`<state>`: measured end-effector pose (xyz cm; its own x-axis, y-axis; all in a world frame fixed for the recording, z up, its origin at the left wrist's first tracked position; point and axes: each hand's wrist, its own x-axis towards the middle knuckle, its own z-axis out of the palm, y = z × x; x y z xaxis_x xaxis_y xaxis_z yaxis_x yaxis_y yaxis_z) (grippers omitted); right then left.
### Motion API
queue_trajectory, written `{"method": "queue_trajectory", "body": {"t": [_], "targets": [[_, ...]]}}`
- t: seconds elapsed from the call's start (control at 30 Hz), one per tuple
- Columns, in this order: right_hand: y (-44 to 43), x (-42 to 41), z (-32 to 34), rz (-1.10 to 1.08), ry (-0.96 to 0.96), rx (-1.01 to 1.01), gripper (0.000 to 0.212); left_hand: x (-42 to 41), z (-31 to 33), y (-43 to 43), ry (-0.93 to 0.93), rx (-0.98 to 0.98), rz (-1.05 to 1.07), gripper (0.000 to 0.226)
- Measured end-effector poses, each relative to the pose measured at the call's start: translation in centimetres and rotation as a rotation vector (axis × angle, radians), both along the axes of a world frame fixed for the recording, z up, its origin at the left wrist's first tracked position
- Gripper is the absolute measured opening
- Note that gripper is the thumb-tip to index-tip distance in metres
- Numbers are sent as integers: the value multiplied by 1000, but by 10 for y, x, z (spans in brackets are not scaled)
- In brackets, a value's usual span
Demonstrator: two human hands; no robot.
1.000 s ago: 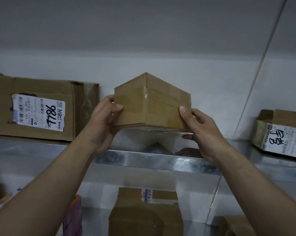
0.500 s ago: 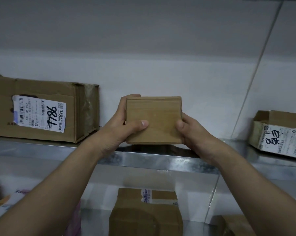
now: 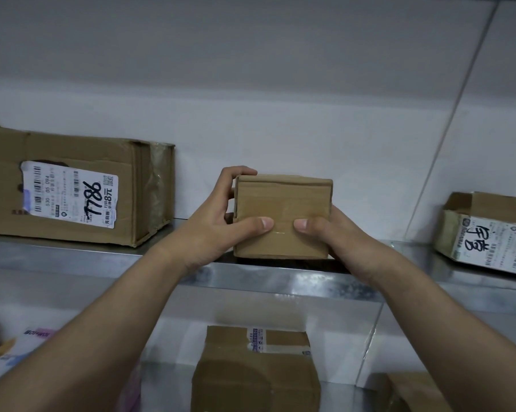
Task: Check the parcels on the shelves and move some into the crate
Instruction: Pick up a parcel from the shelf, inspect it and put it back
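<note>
A small plain cardboard parcel (image 3: 283, 209) sealed with clear tape is held up at the front edge of the upper metal shelf (image 3: 72, 257). My left hand (image 3: 221, 221) grips its left side, thumb across the front face and fingers over the top corner. My right hand (image 3: 334, 233) grips its right side, thumb on the front face. No label shows on the side facing me. No crate is in view.
A long cardboard box (image 3: 72, 188) labelled 7786 lies at the left of the upper shelf, a torn labelled box (image 3: 488, 230) at the right. On the lower shelf stand a taped box (image 3: 256, 370), a pale printed package (image 3: 10, 352) and a brown box corner (image 3: 411, 394).
The parcel has been turned in both hands from corner-on to a flat face toward me, and lowered to the shelf edge. My thumbs moved onto its front face.
</note>
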<state>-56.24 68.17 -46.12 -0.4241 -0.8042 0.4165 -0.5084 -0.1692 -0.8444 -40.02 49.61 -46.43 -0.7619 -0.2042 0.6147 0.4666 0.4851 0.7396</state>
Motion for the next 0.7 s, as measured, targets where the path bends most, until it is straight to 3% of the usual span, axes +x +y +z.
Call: {"method": "queue_trajectory", "body": {"t": [0.23,0.43,0.6,0.7], "targets": [[1,1,0,14,15,-12,88,0,0,2,14,15,-6,78],[5,1,1,-25,41,-42,95,-3,-3,-10,6,39,41,125],[9,5,1,-77,111,-142,105,0,-1,-8,10,12,111,122],[10,6,4,-28,114,-212,120,-1,-2,-10,35,-101,158,127]]}}
